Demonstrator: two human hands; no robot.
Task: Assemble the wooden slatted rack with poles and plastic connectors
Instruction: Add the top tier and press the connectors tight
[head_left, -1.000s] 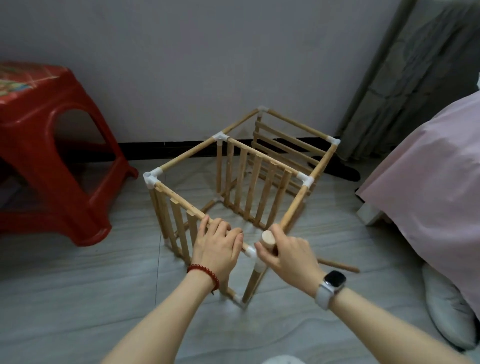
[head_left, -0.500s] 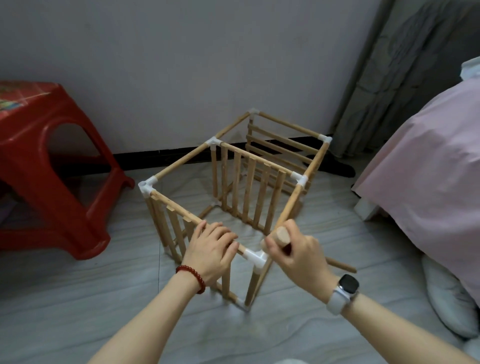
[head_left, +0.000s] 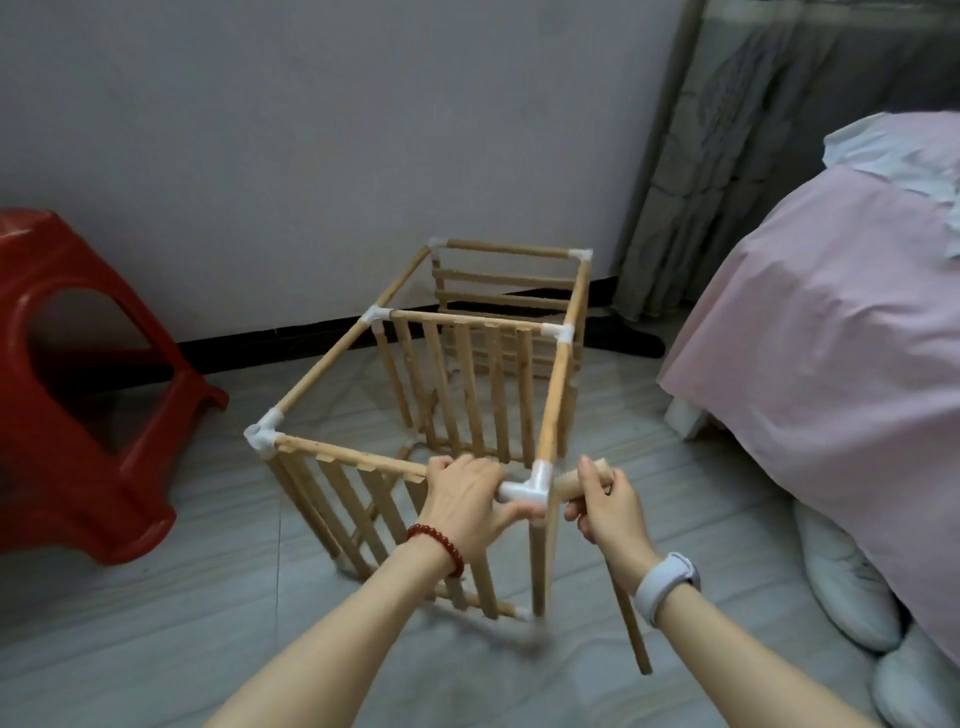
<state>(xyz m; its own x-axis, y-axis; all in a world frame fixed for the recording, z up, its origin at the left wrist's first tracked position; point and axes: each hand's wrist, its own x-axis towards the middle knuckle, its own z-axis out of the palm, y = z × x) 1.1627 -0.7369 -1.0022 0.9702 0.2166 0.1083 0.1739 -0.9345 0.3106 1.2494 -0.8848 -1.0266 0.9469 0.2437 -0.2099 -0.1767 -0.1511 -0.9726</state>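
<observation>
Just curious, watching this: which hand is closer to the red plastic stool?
The left hand. It grips the wooden rack's near top rail, on the side toward the red plastic stool; the right hand holds a loose wooden pole farther away.

Hands at the near corner of the wooden rack (head_left: 447, 415)
Left hand (head_left: 465, 499) grips the top rail beside the white connector (head_left: 527, 486); right hand (head_left: 605, 506) holds a loose pole (head_left: 631, 623).

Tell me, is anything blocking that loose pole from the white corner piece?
Nothing visible does. The right hand holds the loose pole just beside the white connector, apart from it. The left hand grips the rail on the connector's other side.
</observation>
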